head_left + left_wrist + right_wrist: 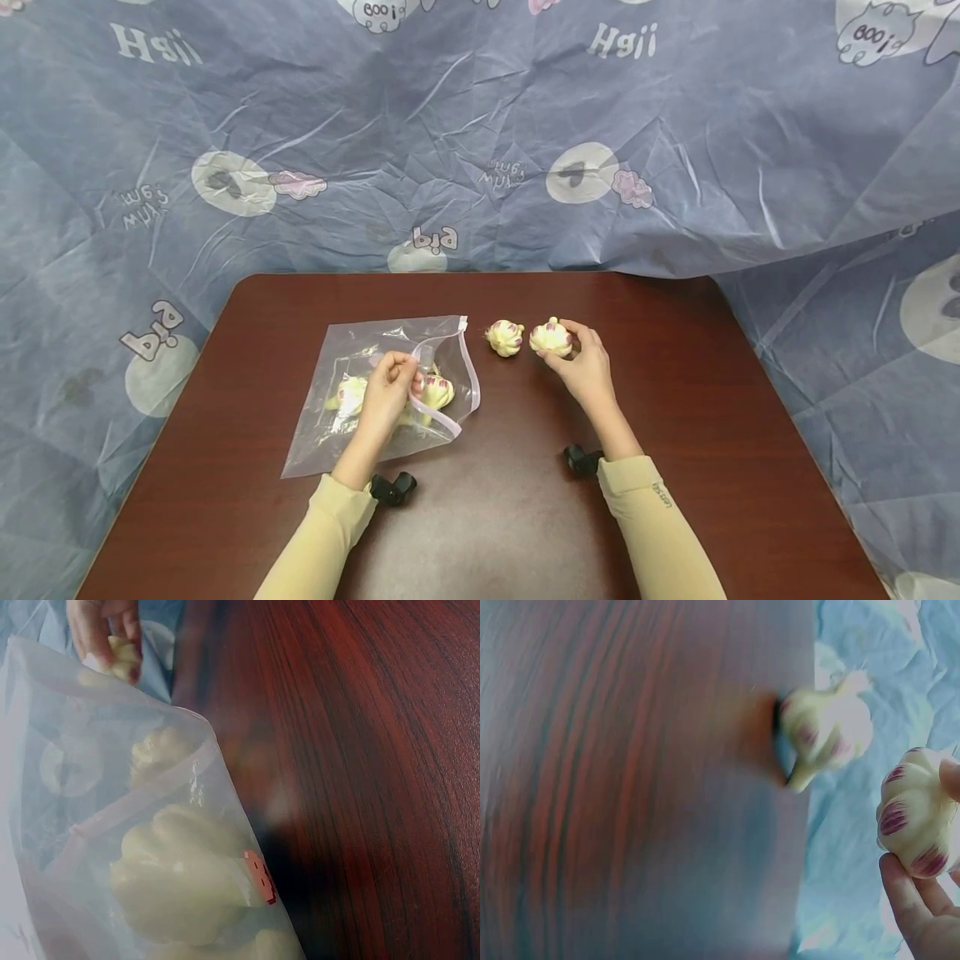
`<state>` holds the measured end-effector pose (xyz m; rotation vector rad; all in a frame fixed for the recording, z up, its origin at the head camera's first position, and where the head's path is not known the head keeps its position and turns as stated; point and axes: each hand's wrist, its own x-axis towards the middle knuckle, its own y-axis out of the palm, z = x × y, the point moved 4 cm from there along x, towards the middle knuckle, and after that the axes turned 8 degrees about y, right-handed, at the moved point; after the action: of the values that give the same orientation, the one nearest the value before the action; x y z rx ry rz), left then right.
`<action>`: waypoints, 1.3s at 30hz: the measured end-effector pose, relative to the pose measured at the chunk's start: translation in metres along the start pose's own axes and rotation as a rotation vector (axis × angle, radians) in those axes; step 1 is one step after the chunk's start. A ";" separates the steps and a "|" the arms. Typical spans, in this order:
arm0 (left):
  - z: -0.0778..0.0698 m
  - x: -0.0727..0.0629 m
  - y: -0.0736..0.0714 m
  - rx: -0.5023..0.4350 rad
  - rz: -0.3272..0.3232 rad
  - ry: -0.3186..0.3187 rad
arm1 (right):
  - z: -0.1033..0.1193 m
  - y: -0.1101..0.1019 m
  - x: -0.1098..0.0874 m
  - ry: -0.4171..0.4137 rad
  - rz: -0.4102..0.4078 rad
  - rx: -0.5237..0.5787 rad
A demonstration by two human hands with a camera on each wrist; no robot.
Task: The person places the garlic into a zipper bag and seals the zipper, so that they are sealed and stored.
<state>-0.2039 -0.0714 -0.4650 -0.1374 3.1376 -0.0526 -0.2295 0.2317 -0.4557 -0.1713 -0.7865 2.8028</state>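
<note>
A clear zip bag (315, 425) lies on the table with its mouth spread toward the right, and several garlic bulbs (439, 392) show through its plastic. My left hand (386, 392) pinches the upper film of the bag near the pale zip strip. In the left wrist view the bag (75, 780) fills the left side, a large bulb (180, 877) inside it. My right hand (587, 367) grips a garlic bulb (551, 337) with purple marks between thumb and fingers. The right wrist view shows this bulb (915, 814) at the fingertips. Another bulb (505, 337) sits between it and the bag.
The brown wooden table (675, 400) has rounded far corners. Behind it and at its sides hangs a blue printed cloth (450, 125). Black wrist cameras (393, 489) are strapped to both wrists.
</note>
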 end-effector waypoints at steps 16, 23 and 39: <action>-0.001 0.002 0.001 -0.013 0.001 -0.009 | 0.039 0.061 -0.046 -0.253 0.220 0.040; 0.000 0.003 0.001 -0.009 -0.004 -0.004 | 0.038 0.077 -0.054 -0.268 0.296 0.012; -0.002 0.002 0.004 0.016 0.015 0.018 | 0.047 0.074 -0.065 -0.339 0.288 0.068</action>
<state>-0.2061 -0.0675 -0.4632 -0.1134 3.1549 -0.0787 -0.1883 0.1305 -0.4509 0.2281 -0.7888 3.1769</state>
